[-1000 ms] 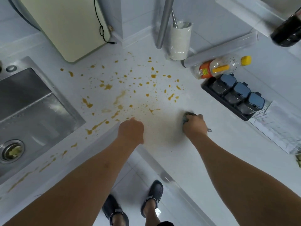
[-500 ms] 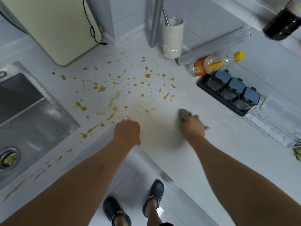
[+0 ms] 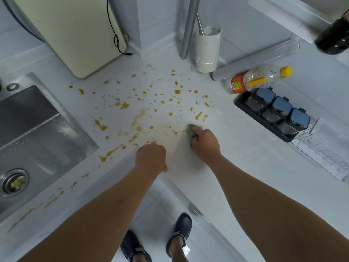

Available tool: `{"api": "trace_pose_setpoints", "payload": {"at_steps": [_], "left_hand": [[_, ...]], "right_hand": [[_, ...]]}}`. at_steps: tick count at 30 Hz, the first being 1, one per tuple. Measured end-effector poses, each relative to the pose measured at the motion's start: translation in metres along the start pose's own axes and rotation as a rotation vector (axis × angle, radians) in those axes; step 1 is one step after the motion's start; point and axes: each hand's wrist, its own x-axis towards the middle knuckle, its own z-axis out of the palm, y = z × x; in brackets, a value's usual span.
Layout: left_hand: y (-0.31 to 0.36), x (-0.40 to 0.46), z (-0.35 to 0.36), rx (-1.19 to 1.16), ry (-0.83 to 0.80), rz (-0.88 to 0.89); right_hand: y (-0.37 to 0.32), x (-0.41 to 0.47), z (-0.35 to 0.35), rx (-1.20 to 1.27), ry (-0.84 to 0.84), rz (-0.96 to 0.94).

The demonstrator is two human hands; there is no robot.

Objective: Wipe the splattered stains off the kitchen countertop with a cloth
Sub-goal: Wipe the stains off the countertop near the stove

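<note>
Head view: at frame centre the right hand (image 3: 204, 143) grips a grey cloth (image 3: 192, 129) pressed on the white tabletop (image 3: 245, 167), at the lower right edge of the brown stains (image 3: 141, 103). The left hand (image 3: 151, 157) rests beside it, fingers curled, holding nothing.

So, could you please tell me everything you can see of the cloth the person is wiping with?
The cloth is small, grey and bunched into a wad. Most of it is hidden under the right hand, whose curled fingers grip it and press it on the white countertop. Only its far end shows past the fingertips, at the near edge of the brown stains. Its weave and wetness cannot be made out.
</note>
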Motion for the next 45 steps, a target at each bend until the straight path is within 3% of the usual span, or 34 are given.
{"api": "trace_pose_setpoints", "payload": {"at_steps": [3,6,8,13,17,20,23,27,30,32,38,45], "left_hand": [[0.0,0.001,0.002,0.014,-0.003,-0.007],[0.001,0.002,0.004,0.05,0.029,-0.005],[0.0,0.002,0.006,0.038,0.039,-0.007],[-0.009,-0.001,0.011,-0.036,0.026,0.018],[-0.012,-0.005,0.015,-0.075,0.063,0.033],[-0.011,-0.005,0.016,-0.079,0.079,0.035],[-0.009,-0.003,0.013,-0.077,0.067,0.027],[-0.006,-0.006,0.006,-0.042,0.046,0.006],[-0.004,-0.006,0.005,0.0,0.043,-0.005],[-0.004,-0.003,0.006,-0.009,0.041,-0.01],[-0.005,0.002,0.013,-0.024,0.041,-0.01],[-0.008,0.001,0.023,-0.114,0.029,-0.051]], "right_hand": [[-0.026,0.01,0.008,-0.007,0.081,-0.046],[-0.057,0.005,0.033,-0.157,-0.038,-0.281],[-0.058,0.004,0.044,-0.249,-0.059,-0.294],[-0.001,0.014,0.011,-0.332,-0.028,-0.095],[0.07,0.024,-0.039,-0.366,-0.031,0.217],[0.07,0.026,-0.036,-0.297,-0.023,0.338],[0.019,0.015,-0.005,-0.232,-0.036,0.213],[-0.045,-0.013,0.041,-0.206,-0.073,-0.131],[-0.041,-0.028,0.043,-0.199,-0.083,-0.233],[-0.011,-0.027,0.028,-0.19,-0.042,-0.153],[0.079,0.016,-0.034,-0.202,0.019,0.362],[0.009,0.041,-0.003,-0.224,-0.044,0.15]]}}
